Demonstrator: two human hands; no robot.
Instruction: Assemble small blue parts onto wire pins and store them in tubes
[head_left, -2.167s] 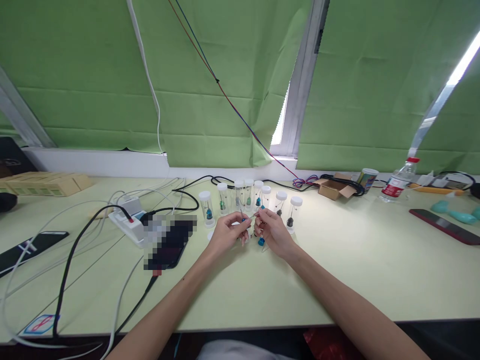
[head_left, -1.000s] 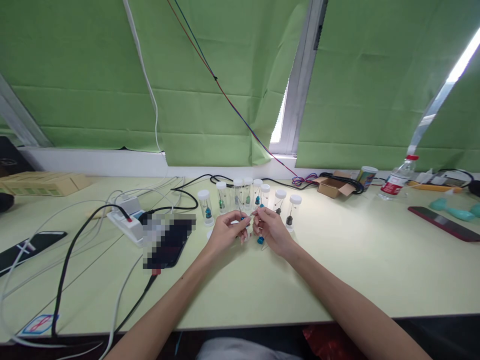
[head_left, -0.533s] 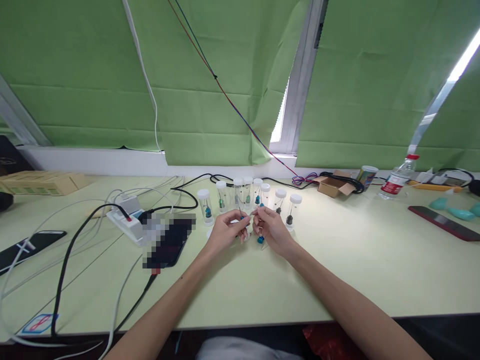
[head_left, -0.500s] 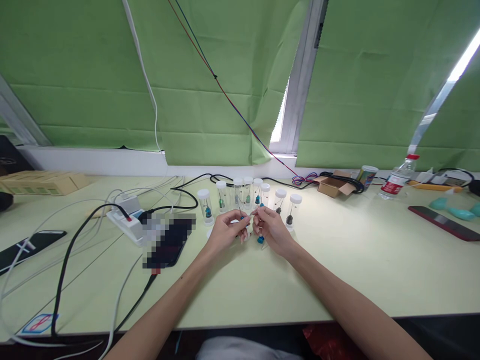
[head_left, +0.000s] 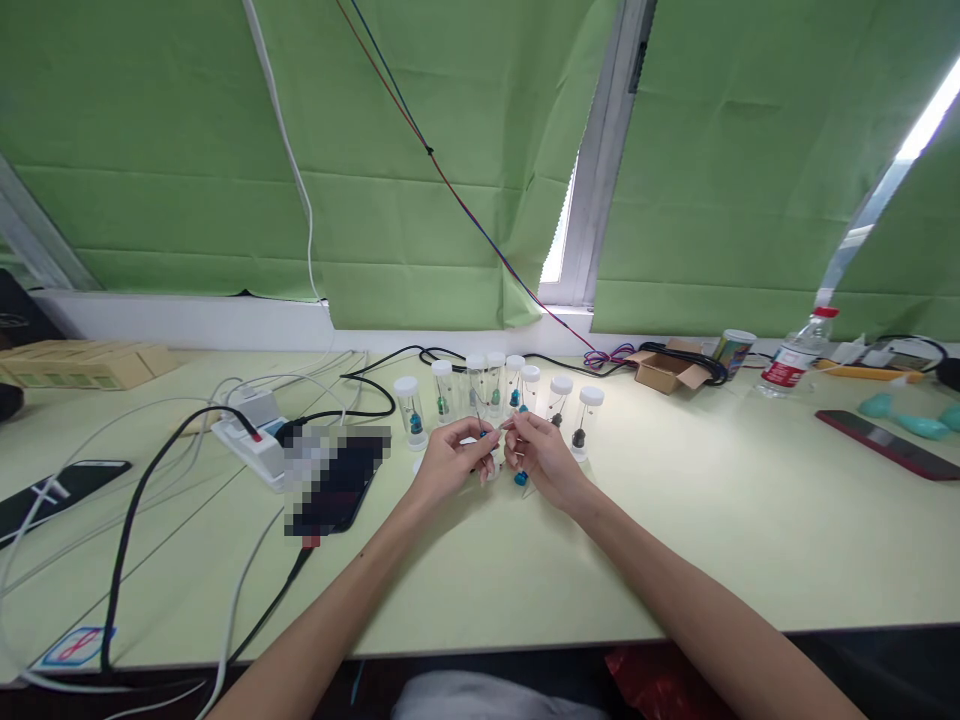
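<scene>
My left hand (head_left: 454, 458) is closed, thumb against fingers, on a needle with a blue hub (head_left: 484, 434), its thin shaft pointing up. Close beside it, my right hand (head_left: 546, 452) pinches something small and pale at the fingertips that I cannot make out. The fingertips of both hands almost meet. Under my right hand, near the tabletop, shows another blue hub (head_left: 521, 479). Behind the hands stand several clear capped tubes with coloured hubs inside, among them a blue one (head_left: 411, 412), a green one (head_left: 443, 392) and a dark one (head_left: 587, 424).
To the left lie a phone (head_left: 349, 485) on a cable and a white power strip (head_left: 255, 450) with tangled cords. A small cardboard box (head_left: 667, 372), a patterned cup (head_left: 733, 352) and a water bottle (head_left: 795, 357) stand at the back right. A dark red phone-like slab (head_left: 889, 445) lies far right.
Both hands hold nearly the same pose, fingertips close together. The view has shifted very slightly; I see nothing taken up or let go.
</scene>
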